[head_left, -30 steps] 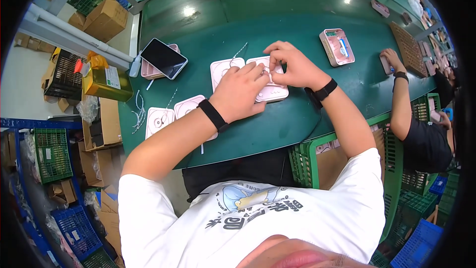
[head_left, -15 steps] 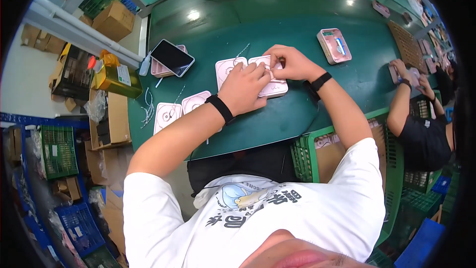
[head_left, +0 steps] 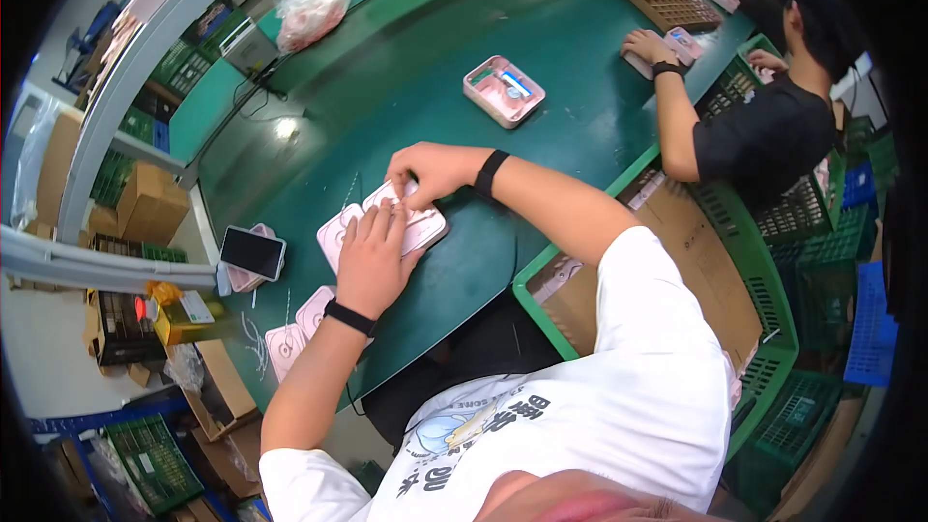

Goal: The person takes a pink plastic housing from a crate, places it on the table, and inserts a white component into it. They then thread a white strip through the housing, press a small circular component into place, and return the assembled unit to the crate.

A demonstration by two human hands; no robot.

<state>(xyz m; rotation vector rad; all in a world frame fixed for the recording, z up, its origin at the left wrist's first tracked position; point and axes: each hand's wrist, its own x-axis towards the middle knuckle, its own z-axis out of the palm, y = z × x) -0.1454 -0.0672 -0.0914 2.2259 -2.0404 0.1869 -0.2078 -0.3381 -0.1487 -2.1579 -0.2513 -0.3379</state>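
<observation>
Two pink plastic cases with rounded corners lie side by side on the table. My left hand (head_left: 376,259) rests on the right-hand pink case (head_left: 425,230), its fingers stretched out flat over the top. At the far edge of this case my right hand (head_left: 437,176) bends down with its fingers pinched together; whatever they grip is hidden. The adjoining pink case (head_left: 332,235) shows line markings, and a thin twisted wire (head_left: 350,190) sticks up behind it. Nearer my left forearm are two more pink cases (head_left: 284,348), partly covered by that arm.
An open pink case (head_left: 505,117) with parts inside stands farther back. A phone (head_left: 253,252) lies on another case at left, near a yellow can (head_left: 186,317). The green crate (head_left: 541,304) holding cardboard is at my right, beside a co-worker in a black shirt (head_left: 764,135).
My view has swung to the right, bringing more of the co-worker and the crate into sight. Both hands remain on the same pink case.
</observation>
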